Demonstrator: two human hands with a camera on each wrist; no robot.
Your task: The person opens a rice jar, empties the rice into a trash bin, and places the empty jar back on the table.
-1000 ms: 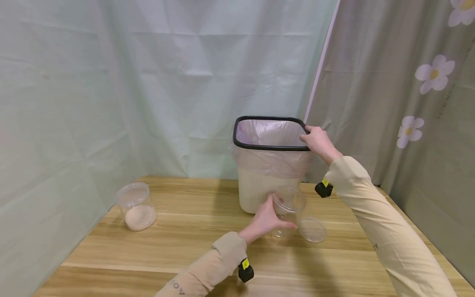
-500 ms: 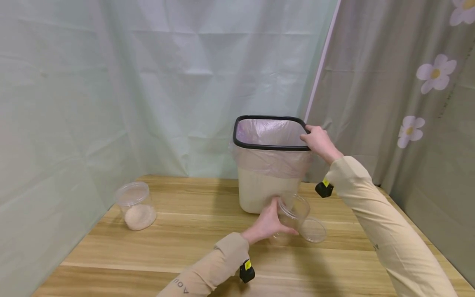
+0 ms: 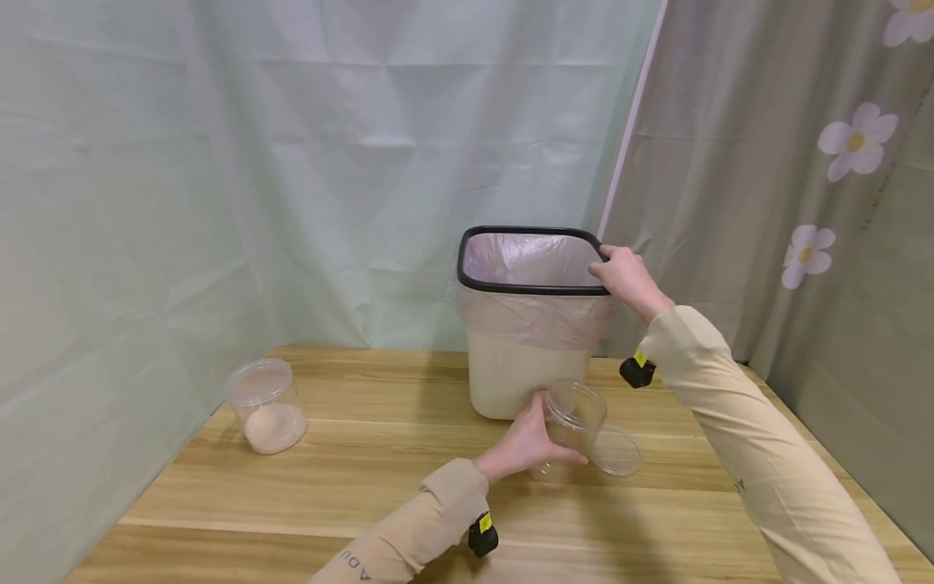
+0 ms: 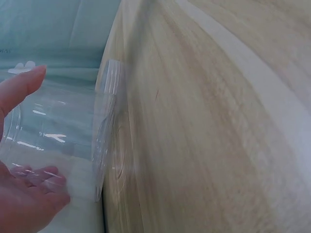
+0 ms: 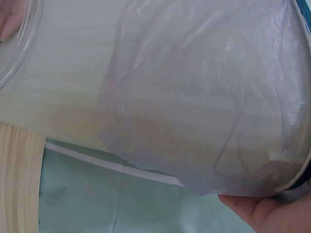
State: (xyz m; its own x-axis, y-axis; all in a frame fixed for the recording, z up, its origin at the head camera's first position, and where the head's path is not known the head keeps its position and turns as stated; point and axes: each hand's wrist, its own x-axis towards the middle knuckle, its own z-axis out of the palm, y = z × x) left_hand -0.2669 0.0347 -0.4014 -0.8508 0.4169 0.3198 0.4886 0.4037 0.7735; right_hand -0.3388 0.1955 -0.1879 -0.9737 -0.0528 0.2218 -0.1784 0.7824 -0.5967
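Jar (image 3: pixel 581 418) slightly lower, left hand (image 3: pixel 527 439) around it, bin (image 3: pixel 507 375) unmoved

1. Left sleeve (image 3: pixel 404 523): beige, creased, with dark printed letters (image 3: pixel 355 561) on the forearm.
2. Right sleeve (image 3: pixel 759 442): matching beige, with a small dark marking (image 3: pixel 741 485).
3. Left wrist camera (image 3: pixel 483 538) and right wrist camera (image 3: pixel 637 373): black, blocky, yellow-tagged.

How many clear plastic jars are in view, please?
2: one jar on the table at left, the other jar in the left hand; the bin could hide more.
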